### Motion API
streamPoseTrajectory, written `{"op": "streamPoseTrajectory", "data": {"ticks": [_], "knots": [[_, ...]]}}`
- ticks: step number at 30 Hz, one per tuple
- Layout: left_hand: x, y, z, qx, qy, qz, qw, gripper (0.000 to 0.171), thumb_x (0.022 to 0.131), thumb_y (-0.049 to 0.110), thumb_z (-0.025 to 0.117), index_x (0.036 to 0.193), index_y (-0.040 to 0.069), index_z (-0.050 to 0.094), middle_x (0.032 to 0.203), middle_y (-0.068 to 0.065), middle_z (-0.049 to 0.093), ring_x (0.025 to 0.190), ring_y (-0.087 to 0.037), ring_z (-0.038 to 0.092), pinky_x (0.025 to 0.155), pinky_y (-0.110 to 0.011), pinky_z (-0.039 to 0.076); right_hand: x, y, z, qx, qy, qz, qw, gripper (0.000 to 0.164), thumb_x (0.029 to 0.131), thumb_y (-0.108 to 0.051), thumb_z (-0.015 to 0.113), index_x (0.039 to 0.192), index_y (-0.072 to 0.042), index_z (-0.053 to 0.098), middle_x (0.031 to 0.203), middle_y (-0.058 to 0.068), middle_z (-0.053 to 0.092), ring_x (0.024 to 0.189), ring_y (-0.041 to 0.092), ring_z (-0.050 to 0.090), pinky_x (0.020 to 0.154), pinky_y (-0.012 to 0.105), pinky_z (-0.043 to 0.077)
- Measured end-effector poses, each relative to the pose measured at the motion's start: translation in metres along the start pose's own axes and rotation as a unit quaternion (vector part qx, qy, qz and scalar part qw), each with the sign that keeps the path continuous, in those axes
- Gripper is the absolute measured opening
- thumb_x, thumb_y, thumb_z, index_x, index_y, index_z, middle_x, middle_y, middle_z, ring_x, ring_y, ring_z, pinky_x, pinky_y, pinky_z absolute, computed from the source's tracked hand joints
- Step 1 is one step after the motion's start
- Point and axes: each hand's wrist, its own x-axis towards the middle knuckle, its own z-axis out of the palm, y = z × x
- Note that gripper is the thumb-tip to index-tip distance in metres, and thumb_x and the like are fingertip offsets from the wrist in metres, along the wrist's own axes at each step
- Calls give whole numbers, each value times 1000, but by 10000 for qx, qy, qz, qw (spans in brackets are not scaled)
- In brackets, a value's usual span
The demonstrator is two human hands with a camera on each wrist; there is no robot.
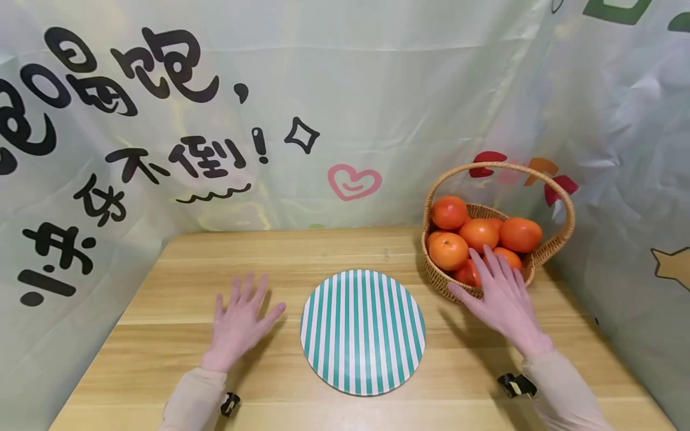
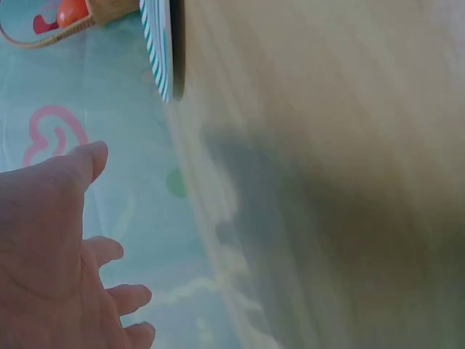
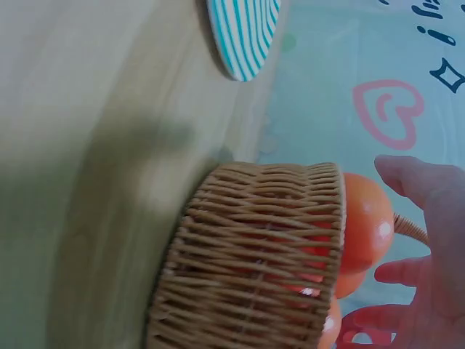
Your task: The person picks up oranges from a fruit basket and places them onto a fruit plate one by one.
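Observation:
A wicker basket (image 1: 444, 286) with a tall arched handle holds several round orange-red fruits (image 1: 480, 234); a mandarin-like one (image 1: 448, 251) shows a stem end. My right hand (image 1: 504, 302) hovers at the basket's front rim, fingers spread over the fruits and holding nothing. In the right wrist view its thumb (image 3: 407, 178) is apart from the nearest fruit (image 3: 367, 224). To the left of a round plate-like disc (image 1: 363, 332), striped green and white, my left hand (image 1: 237, 326) is above the table, fingers spread, gripping nothing. Its shadow lies on the wood.
The wooden table (image 1: 259, 413) ends at a pale printed cloth (image 1: 345, 108) behind and at both sides. The basket stands at the table's back right, near the cloth. Dark bands (image 1: 517, 385) with small devices sit at both wrists.

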Motion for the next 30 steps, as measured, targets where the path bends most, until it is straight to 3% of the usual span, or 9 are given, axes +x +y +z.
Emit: {"op": "streamPoseTrajectory", "data": {"ticks": [5,11,18,21,24,27,30], "knots": [[-1,7,10,-173,-316,200,9991,82,97,67,43,161,18,24,167,-16,19,155,-45,12,121,-74,6,14,-6,-5,162,138,-115,9997,91,90,-59,65,158,-10,31,160,28,30,142,55,30,112,74,25],[-2,17,20,-600,-722,269,9952,80,97,65,45,161,20,24,167,-14,19,156,-41,12,122,-72,5,29,-16,-7,183,604,-636,9960,88,84,-49,76,152,-5,40,153,27,40,132,52,45,109,67,37],[-3,28,26,-1186,-493,276,9913,73,99,51,55,156,10,36,158,-25,37,147,-46,34,119,-65,30,44,-26,-12,139,-51,-406,9991,85,88,-54,70,155,-15,36,160,23,31,141,50,33,96,84,36],[-2,32,28,-1282,-257,224,9912,63,99,42,60,148,5,47,146,-25,52,136,-45,47,114,-61,41,50,-28,-13,94,-70,-549,9984,74,88,-44,72,149,-11,46,154,24,36,136,50,36,95,81,39],[1,35,29,-1362,-43,287,9903,52,96,30,66,137,0,58,119,-18,66,107,-32,62,95,-47,55,58,-29,-14,14,-94,-714,9974,59,88,-32,74,139,-9,55,146,25,43,129,50,42,96,76,42],[4,39,29,-1498,3,371,9880,43,92,19,70,128,-3,63,92,-8,65,81,-17,56,73,-31,52,65,-30,-16,-25,-267,-784,9966,51,87,-25,73,134,-9,59,141,26,46,124,51,45,97,73,43],[5,41,28,-1678,-93,392,9850,40,88,11,72,123,-6,65,82,-4,62,73,-12,53,66,-24,48,71,-30,-18,-66,-503,-871,9949,50,87,-21,72,133,-7,59,138,27,48,121,52,47,99,71,43]]}}
